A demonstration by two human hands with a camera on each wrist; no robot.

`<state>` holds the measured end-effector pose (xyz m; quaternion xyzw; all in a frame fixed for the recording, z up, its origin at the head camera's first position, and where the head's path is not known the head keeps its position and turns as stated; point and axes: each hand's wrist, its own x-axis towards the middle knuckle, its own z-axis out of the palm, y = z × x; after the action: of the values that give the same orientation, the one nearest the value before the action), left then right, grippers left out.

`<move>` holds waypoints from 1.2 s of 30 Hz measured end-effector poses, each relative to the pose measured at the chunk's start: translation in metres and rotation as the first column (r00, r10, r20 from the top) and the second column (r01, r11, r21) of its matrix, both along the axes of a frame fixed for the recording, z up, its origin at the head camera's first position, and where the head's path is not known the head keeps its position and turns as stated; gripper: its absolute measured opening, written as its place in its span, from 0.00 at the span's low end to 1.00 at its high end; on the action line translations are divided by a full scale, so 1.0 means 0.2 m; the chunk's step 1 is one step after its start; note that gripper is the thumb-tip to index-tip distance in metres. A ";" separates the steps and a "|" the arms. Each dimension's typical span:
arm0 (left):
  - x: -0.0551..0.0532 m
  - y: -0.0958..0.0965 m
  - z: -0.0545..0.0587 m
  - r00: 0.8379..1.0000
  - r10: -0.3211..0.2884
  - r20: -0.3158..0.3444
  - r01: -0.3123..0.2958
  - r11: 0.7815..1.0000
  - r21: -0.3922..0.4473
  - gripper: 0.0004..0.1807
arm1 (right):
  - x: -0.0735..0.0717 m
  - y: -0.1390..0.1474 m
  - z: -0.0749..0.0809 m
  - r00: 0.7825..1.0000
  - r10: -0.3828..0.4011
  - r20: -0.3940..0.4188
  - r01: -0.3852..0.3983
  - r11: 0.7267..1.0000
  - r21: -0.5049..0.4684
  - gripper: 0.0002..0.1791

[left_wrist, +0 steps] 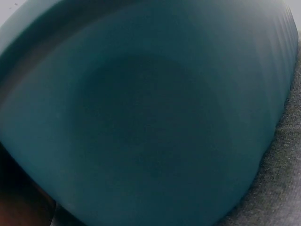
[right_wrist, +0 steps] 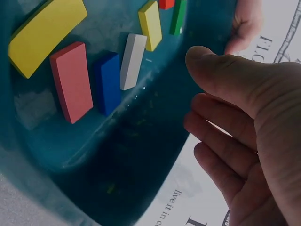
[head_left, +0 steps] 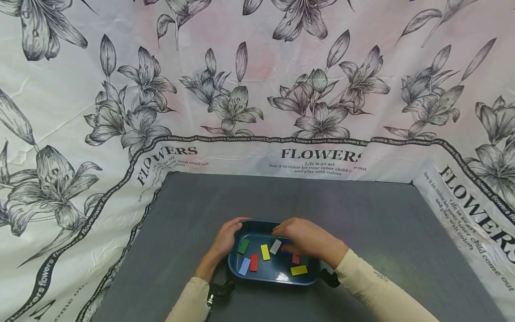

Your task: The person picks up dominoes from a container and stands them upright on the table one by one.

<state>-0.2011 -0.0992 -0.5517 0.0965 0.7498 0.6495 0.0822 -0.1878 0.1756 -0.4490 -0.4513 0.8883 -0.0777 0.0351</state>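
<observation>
A dark teal tray stands on the grey table, with several small rectangular blocks lying apart inside it. My left hand grips the tray's left end; in the left wrist view the tray wall fills nearly everything. Over the far right part of the tray hovers my right hand, its thumb and bent fingers apart with nothing between them in the right wrist view. Nearest to it are a white block, a blue block and a pink-red block.
Toward the tray's left lie a green block, a light blue block, a red block and a yellow block. Another yellow block lies at the near right. Flower-printed sheeting borders the grey table.
</observation>
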 end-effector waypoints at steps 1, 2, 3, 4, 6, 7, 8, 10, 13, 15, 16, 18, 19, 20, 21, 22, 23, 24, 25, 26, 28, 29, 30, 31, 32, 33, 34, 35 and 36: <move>0.00 0.00 0.00 1.000 0.000 -0.002 0.000 1.000 0.001 0.26 | 0.00 -0.01 0.00 1.000 0.009 -0.003 -0.009 1.000 0.001 0.24; 0.00 0.00 0.00 1.000 0.000 0.003 0.000 1.000 0.003 0.26 | 0.00 -0.01 -0.01 1.000 0.016 -0.004 -0.016 1.000 0.003 0.23; 0.00 0.00 0.00 1.000 0.001 0.012 -0.001 1.000 0.006 0.26 | -0.01 -0.02 -0.01 1.000 0.021 -0.001 -0.021 1.000 0.004 0.23; 0.00 0.00 0.00 1.000 0.001 0.014 -0.001 1.000 0.005 0.26 | -0.01 -0.02 -0.01 1.000 0.023 0.002 -0.023 1.000 0.009 0.23; 0.00 0.00 0.00 1.000 -0.002 0.015 0.002 1.000 -0.002 0.26 | -0.01 -0.03 -0.02 1.000 0.026 0.005 -0.027 1.000 0.017 0.23; 0.00 0.00 0.00 1.000 -0.002 0.022 0.002 1.000 -0.006 0.26 | -0.02 -0.03 -0.03 1.000 0.027 0.007 -0.027 0.999 0.020 0.23; 0.00 0.00 0.00 1.000 0.000 0.030 0.001 1.000 -0.008 0.26 | -0.02 -0.04 -0.03 1.000 0.026 0.009 -0.026 0.999 0.025 0.23; 0.00 0.00 0.00 0.999 0.003 0.035 -0.003 1.000 -0.019 0.26 | -0.02 -0.04 -0.04 1.000 0.027 0.007 -0.028 0.999 0.034 0.23; 0.00 0.00 0.01 0.999 0.014 0.048 -0.012 0.999 -0.029 0.26 | -0.03 -0.05 -0.04 0.999 0.033 0.000 -0.033 0.999 0.042 0.22; 0.00 0.00 0.01 0.999 0.016 0.050 -0.014 0.999 -0.035 0.25 | -0.03 -0.06 -0.05 0.999 0.033 -0.003 -0.032 0.998 0.049 0.22; 0.00 0.00 0.01 0.999 0.016 0.051 -0.014 0.999 -0.037 0.25 | -0.03 -0.06 -0.05 1.000 0.031 -0.003 -0.030 0.998 0.054 0.22; 0.00 -0.01 0.01 0.999 0.014 0.051 -0.012 0.999 -0.037 0.25 | -0.03 -0.07 -0.05 1.000 0.022 0.002 -0.022 0.997 0.069 0.22; 0.00 -0.01 0.01 0.999 0.013 0.048 -0.011 0.999 -0.040 0.25 | -0.03 -0.07 -0.06 1.000 0.020 0.005 -0.020 0.997 0.075 0.22; 0.00 -0.01 0.01 0.999 0.012 0.047 -0.010 0.999 -0.042 0.25 | -0.04 -0.08 -0.06 1.000 0.017 0.009 -0.018 0.996 0.084 0.22; 0.00 -0.01 0.02 0.999 0.011 0.045 -0.009 0.999 -0.045 0.25 | -0.04 -0.08 -0.06 1.000 0.017 0.007 -0.017 0.995 0.093 0.22; 0.00 -0.01 0.02 0.999 0.010 0.044 -0.008 0.999 -0.047 0.25 | -0.04 -0.08 -0.07 1.000 0.016 0.007 -0.016 0.995 0.103 0.22; 0.00 -0.01 0.02 0.999 0.011 0.042 -0.008 0.999 -0.051 0.26 | -0.04 -0.09 -0.07 1.000 0.016 0.004 -0.017 0.994 0.110 0.21; 0.00 -0.01 0.02 0.999 0.011 0.041 -0.009 0.999 -0.053 0.26 | -0.04 -0.09 -0.07 1.000 0.016 -0.001 -0.016 0.993 0.120 0.21; 0.00 -0.01 0.02 0.999 0.010 0.039 -0.007 0.998 -0.056 0.26 | -0.05 -0.09 -0.07 1.000 0.017 -0.008 -0.016 0.992 0.128 0.21; 0.00 -0.01 0.02 0.999 0.009 0.040 -0.006 0.998 -0.056 0.26 | -0.05 -0.10 -0.07 1.000 0.016 -0.012 -0.015 0.991 0.136 0.21; 0.00 -0.01 0.02 0.999 0.009 0.041 -0.007 0.998 -0.058 0.26 | -0.05 -0.11 -0.07 1.000 0.014 -0.017 -0.011 0.989 0.146 0.21; 0.00 -0.01 0.02 0.999 0.010 0.040 -0.007 0.998 -0.061 0.25 | -0.05 -0.11 -0.07 1.000 0.011 -0.020 -0.007 0.988 0.154 0.21; 0.00 -0.01 0.02 0.999 0.010 0.041 -0.008 0.998 -0.061 0.25 | -0.05 -0.12 -0.07 1.000 0.006 -0.019 -0.003 0.987 0.162 0.21; 0.00 -0.01 0.02 0.999 0.010 0.041 -0.008 0.998 -0.059 0.25 | -0.05 -0.12 -0.07 1.000 0.004 -0.016 -0.001 0.986 0.164 0.21; 0.00 -0.01 0.02 0.999 0.011 0.043 -0.008 0.998 -0.059 0.25 | -0.05 -0.13 -0.08 1.000 -0.001 -0.012 0.003 0.985 0.171 0.20; 0.00 -0.01 0.02 0.999 0.011 0.042 -0.009 0.998 -0.059 0.25 | -0.05 -0.13 -0.08 1.000 -0.004 -0.011 0.006 0.984 0.179 0.20; 0.00 -0.01 0.02 0.999 0.011 0.041 -0.009 0.998 -0.057 0.25 | -0.04 -0.14 -0.08 1.000 -0.008 -0.010 0.010 0.982 0.187 0.20; 0.00 -0.01 0.02 0.999 0.009 0.040 -0.007 0.998 -0.056 0.25 | -0.04 -0.14 -0.08 1.000 -0.010 -0.006 0.011 0.982 0.191 0.20; 0.00 -0.01 0.01 0.999 0.008 0.041 -0.006 0.998 -0.055 0.25 | -0.04 -0.15 -0.08 1.000 -0.011 -0.005 0.012 0.981 0.195 0.19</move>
<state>-0.2015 -0.1014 -0.5489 0.0782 0.7657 0.6309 0.0979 -0.1956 0.1465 -0.4657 -0.4407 0.8943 0.0103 0.0771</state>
